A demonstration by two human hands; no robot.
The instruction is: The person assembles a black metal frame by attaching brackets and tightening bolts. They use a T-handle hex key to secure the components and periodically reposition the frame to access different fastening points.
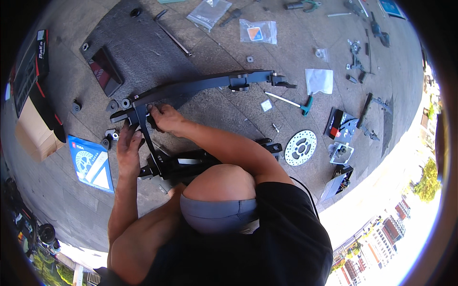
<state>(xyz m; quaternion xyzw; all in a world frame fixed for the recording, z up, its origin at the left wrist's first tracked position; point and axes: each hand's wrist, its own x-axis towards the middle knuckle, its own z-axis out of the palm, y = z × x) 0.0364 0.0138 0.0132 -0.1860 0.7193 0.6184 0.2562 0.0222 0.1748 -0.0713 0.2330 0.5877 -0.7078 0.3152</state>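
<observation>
A large black metal frame (200, 86), with two long arms joined by a crossbar, spans the ground before me; it resembles a swingarm. My left hand (129, 148) grips the end that sticks out left of the crossbar, fingertips dark with grime. Just right of the crossbar (151, 143), my right hand (165, 118) is closed on the frame's inner side, its fingertips partly hidden. The near arm (191, 161) of the frame passes under my right forearm and by my knee. Round black bushings (112, 106) lie close to the left end.
A black mat (138, 52) carries a phone (106, 71) and a long wrench (174, 38). To the right are a green T-handle hex key (305, 106), a brake disc (300, 148) and small boxes (341, 125). A blue packet (90, 162) and an opened carton (36, 126) lie left.
</observation>
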